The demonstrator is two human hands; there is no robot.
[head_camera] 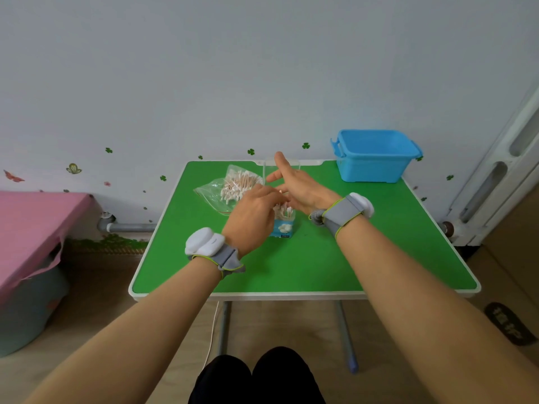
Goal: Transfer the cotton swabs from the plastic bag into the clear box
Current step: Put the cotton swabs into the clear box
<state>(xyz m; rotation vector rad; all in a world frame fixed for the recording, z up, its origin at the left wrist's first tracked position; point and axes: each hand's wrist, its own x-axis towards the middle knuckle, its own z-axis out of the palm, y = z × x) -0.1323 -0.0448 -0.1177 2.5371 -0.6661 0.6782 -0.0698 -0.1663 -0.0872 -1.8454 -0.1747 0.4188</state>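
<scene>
A green table point(320, 266) stands by a pale wall point(262, 68), and two hands meet over a small box point(284, 227).

The box stands near the middle of the table and has a blue label. Some swabs point(236, 185) lie in a bag point(210, 191) at the far left of the table, just beside the hands, and more stand up in the box. The left hand point(252, 220) is over the top of the box with its fingers bent down. I cannot tell if it holds a swab. The right hand point(303, 191) is just behind the box with its fingers straight and spread, holding nothing. A clear flat piece point(295, 166) stands up behind that hand. A blue bin point(373, 164) sits at the far right corner. Each wrist has a gray band.
</scene>
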